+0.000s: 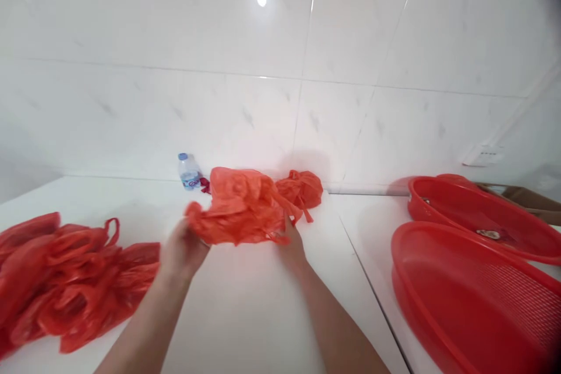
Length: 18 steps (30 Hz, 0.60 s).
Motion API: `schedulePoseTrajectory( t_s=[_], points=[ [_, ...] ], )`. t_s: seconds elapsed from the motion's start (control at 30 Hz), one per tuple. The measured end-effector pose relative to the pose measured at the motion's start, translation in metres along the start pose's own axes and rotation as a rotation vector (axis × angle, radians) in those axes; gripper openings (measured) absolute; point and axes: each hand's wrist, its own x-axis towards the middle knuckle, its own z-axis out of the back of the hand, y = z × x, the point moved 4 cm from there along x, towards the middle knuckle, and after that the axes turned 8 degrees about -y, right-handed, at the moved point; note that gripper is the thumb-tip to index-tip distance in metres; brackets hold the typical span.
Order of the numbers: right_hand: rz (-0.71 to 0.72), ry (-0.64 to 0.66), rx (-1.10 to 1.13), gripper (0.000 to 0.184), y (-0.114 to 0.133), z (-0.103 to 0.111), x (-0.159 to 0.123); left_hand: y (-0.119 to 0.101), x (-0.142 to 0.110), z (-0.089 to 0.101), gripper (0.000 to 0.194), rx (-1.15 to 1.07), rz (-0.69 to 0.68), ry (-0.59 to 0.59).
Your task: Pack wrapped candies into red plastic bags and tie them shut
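Observation:
A crumpled red plastic bag [241,204] is stretched between my two hands above the white table. My left hand [182,248] is closed on its left end. At the right end, my right hand [291,242] grips the bag near a loose strip; part of the fingers is hidden by the plastic. Just behind the held bag, another bunched red plastic bag [304,187] rests against the wall. To the left of my left hand lies a loose heap of red plastic bags [83,280], some with handle loops showing.
A small water bottle [188,172] with a blue cap stands by the tiled wall. On the right are a red basket [438,298] with mesh and, behind it, another red basket [456,204] holding small items. A brown cardboard box [526,198] and a wall socket [484,155] are farther right.

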Motion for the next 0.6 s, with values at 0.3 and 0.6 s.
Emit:
schedulePoseTrajectory(
  t_s=[0.3,0.6],
  points=[
    [-0.164,-0.317,0.143,0.054,-0.007,0.039,-0.048,0.084,-0.027,0.017,0.024,1.124,-0.33,0.369],
    [-0.213,-0.185,0.125,0.063,0.009,0.039,-0.056,0.067,-0.04,-0.025,0.059,1.159,-0.879,0.326]
  ],
)
